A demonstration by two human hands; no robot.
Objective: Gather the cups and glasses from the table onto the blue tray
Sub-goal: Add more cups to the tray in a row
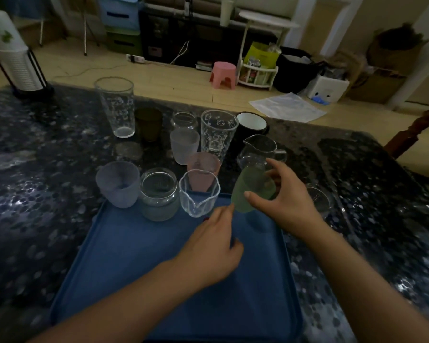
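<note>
Blue plastic tray [139, 263] lies flat on a dark speckled stone table [35, 219], its far edge just reaching a row of drinkware. Right hand [282, 201]: thumb and fingers curled round a frosted green cup [248, 191], which is tilted and held above the tray's far right corner. Left hand [213, 248]: poised over the middle of the tray, fingers loosely bent, forefinger stretched toward the green cup's base; it holds nothing.

Near row, left to right: a frosted lilac cup [117, 184] at the tray's far left corner, a clear glass jar [159, 194] and a clear wavy-rimmed glass [198, 194] over the tray's far edge; whether these stand on the tray or just beyond it cannot be told. Behind the wavy glass stands a frosted pink cup [203, 167]. Farther back on the table: a frosted white cup [183, 147], a small clear jar [183, 121], a dark amber tumbler [148, 123], two tall clear glasses with cat-face prints [115, 107] [218, 131], a black mug with white inside [253, 125] and a clear glass pitcher [258, 152]. A low clear glass [317, 196] stands on the table to the right of the right hand, apart from the tray. A stack of paper cups in a black wire holder [15, 53] occupies the far left corner of the table.
</note>
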